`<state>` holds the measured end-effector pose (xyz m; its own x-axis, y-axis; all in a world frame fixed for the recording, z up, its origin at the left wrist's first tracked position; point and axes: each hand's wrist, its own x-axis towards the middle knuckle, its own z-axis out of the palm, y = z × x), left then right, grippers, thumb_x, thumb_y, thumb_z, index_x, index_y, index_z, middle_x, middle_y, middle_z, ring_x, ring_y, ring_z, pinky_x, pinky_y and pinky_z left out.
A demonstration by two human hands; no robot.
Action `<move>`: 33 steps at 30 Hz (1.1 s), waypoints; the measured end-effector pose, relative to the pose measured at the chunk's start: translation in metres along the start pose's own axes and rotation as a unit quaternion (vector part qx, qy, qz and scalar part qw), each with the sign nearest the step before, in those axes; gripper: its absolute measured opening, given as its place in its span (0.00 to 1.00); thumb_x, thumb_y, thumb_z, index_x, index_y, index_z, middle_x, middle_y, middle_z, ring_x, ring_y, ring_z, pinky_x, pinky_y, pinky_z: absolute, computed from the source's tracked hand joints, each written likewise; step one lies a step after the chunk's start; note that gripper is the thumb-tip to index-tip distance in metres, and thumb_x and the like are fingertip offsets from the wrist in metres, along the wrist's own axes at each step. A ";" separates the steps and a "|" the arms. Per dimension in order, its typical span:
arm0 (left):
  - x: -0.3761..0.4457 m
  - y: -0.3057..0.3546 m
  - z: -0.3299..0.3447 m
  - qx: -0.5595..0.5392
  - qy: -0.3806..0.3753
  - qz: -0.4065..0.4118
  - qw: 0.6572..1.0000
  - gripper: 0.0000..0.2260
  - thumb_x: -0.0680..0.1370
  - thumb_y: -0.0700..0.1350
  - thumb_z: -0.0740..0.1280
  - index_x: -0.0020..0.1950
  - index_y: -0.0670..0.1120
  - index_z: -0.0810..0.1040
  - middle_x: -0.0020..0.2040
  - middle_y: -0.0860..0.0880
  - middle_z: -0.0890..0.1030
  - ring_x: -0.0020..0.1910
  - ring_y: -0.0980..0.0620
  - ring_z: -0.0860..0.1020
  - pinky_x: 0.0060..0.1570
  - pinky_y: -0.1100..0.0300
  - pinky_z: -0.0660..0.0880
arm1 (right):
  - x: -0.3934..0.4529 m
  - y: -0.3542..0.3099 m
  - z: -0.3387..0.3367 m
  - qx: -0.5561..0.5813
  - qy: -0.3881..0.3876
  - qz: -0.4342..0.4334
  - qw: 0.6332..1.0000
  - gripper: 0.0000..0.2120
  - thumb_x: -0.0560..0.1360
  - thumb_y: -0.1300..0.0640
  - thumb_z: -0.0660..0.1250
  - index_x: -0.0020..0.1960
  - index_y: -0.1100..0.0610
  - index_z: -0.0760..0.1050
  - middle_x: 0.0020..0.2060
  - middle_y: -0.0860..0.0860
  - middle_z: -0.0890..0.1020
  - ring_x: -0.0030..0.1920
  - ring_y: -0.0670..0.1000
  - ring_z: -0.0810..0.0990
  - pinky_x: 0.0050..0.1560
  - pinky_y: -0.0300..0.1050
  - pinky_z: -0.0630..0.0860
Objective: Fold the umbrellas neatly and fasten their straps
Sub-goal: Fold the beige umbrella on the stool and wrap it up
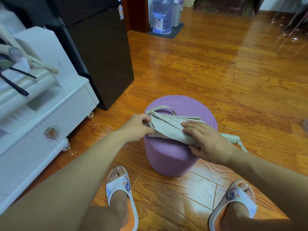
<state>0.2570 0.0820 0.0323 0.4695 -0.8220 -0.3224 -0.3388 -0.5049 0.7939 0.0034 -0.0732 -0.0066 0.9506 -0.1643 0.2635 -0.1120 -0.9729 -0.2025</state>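
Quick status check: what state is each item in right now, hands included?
umbrella: collapsed, lying across the stool, canopy partly gathered
strap: loose, not fastened
left hand: pinching the canopy folds
right hand: gripping the umbrella near its handle end
handle: sticking out past the stool
stool: upright on the floor

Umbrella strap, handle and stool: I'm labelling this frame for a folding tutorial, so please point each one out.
umbrella strap (162, 107), head view, on the arched top of the loose loop.
umbrella handle (230, 137), head view, on the pale grip right of the right hand.
purple stool (168, 157), head view, on its front side wall.
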 end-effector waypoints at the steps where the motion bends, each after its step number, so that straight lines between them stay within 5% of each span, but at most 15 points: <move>1: -0.002 0.001 -0.001 -0.025 -0.016 -0.015 0.999 0.06 0.73 0.39 0.73 0.48 0.44 0.80 0.49 0.47 0.78 0.45 0.50 0.74 0.43 0.57 0.70 | 0.000 0.000 0.000 0.004 -0.003 0.000 1.000 0.27 0.70 0.57 0.73 0.67 0.59 0.73 0.72 0.53 0.73 0.73 0.55 0.69 0.71 0.56 0.68; 3: -0.004 0.004 -0.002 -0.081 -0.033 -0.033 0.996 0.05 0.74 0.38 0.69 0.49 0.40 0.81 0.45 0.49 0.81 0.45 0.53 0.75 0.47 0.56 0.70 | 0.000 0.001 0.001 0.009 -0.007 0.004 1.000 0.27 0.70 0.56 0.72 0.68 0.58 0.72 0.73 0.52 0.72 0.74 0.54 0.69 0.71 0.56 0.68; 6: -0.010 0.010 -0.003 -0.175 -0.018 -0.061 0.983 0.07 0.78 0.37 0.67 0.47 0.48 0.83 0.41 0.53 0.81 0.41 0.56 0.74 0.45 0.57 0.70 | 0.002 0.004 0.001 0.015 -0.012 0.013 1.000 0.28 0.70 0.56 0.72 0.68 0.57 0.71 0.73 0.51 0.72 0.74 0.54 0.69 0.70 0.57 0.69; 12: -0.014 -0.008 -0.012 -0.087 -0.014 -0.032 0.996 0.07 0.80 0.48 0.71 0.48 0.46 0.84 0.46 0.53 0.82 0.46 0.55 0.77 0.53 0.56 0.74 | 0.003 0.006 0.002 0.007 -0.013 0.013 1.000 0.28 0.69 0.55 0.73 0.68 0.57 0.71 0.73 0.52 0.72 0.74 0.54 0.70 0.69 0.58 0.70; 19: -0.008 -0.003 0.001 -0.144 0.055 -0.020 0.988 0.09 0.79 0.50 0.72 0.53 0.46 0.81 0.40 0.52 0.78 0.37 0.56 0.75 0.42 0.60 0.73 | 0.003 0.004 0.003 -0.002 -0.019 0.023 1.000 0.29 0.69 0.53 0.74 0.67 0.57 0.72 0.73 0.52 0.72 0.74 0.54 0.69 0.69 0.58 0.70; 25: -0.004 0.004 0.012 -0.222 0.074 -0.016 0.972 0.12 0.77 0.43 0.74 0.59 0.53 0.82 0.38 0.52 0.73 0.35 0.58 0.73 0.34 0.65 0.69 | 0.003 0.006 0.002 0.004 -0.023 0.026 0.999 0.29 0.69 0.52 0.74 0.67 0.57 0.72 0.73 0.52 0.71 0.74 0.54 0.69 0.68 0.59 0.70; 33: -0.002 0.002 0.013 -0.198 0.090 -0.040 0.975 0.11 0.77 0.49 0.75 0.56 0.49 0.78 0.48 0.47 0.77 0.38 0.55 0.74 0.39 0.58 0.70 | 0.003 0.006 0.001 0.008 -0.024 0.029 0.999 0.29 0.69 0.52 0.75 0.67 0.57 0.72 0.73 0.52 0.71 0.74 0.54 0.69 0.69 0.58 0.69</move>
<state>0.2443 0.0796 0.0274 0.6287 -0.7068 -0.3243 0.0288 -0.3955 0.9180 0.0062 -0.0798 -0.0080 0.9553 -0.2126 0.2054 -0.1638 -0.9590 -0.2311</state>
